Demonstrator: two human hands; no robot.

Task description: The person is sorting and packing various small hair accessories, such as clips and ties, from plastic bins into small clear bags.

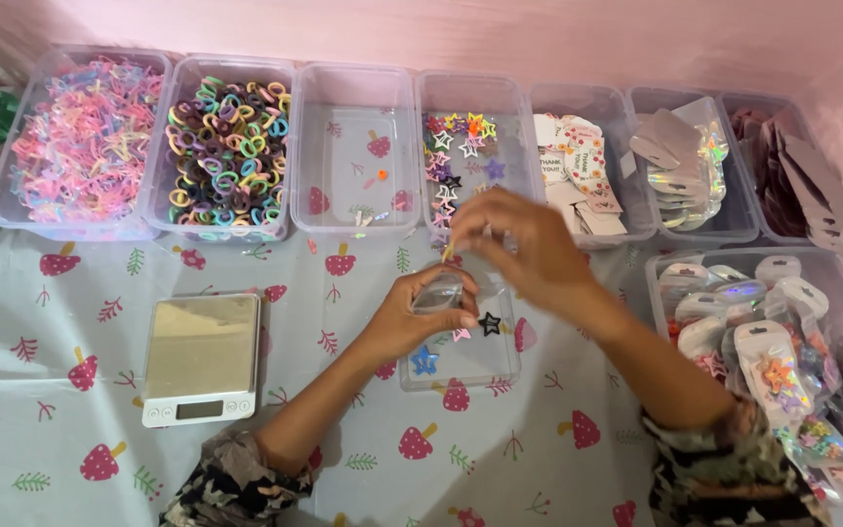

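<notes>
Left hand [421,307] is closed around a small clear plastic pouch [438,293], thumb on top, holding it just above a shallow clear plastic lid tray [461,366] on the bench. Right hand [519,244] is pinched shut, thumb and forefinger on something thin and yellowish at the pouch mouth (too small to tell what exactly). Pouch sits between both hands, at centre, in front of the row of bins.

Handling, as a judgement: pouch looks very light, thin, floppy and slick, so it likely needs a grip at the edges or near the mouth, not the middle, which would collapse it. Small clips look stiff and light, easy to drop; pinch by the edge.

In the tray: a black star-shaped hair clip [490,323] and a blue star-shaped hair clip [424,361], apart from each other.

Around: a small silver digital scale [201,357] to the left on the mushroom-print tablecloth [70,293]. Behind the hands, a clear bin of assorted star clips [461,146], a nearly empty clear bin [353,146], a bin of multicoloured hair ties [228,146], a bin of pastel elastic bands [85,137]. At right, a bin of filled packets [763,342].
</notes>
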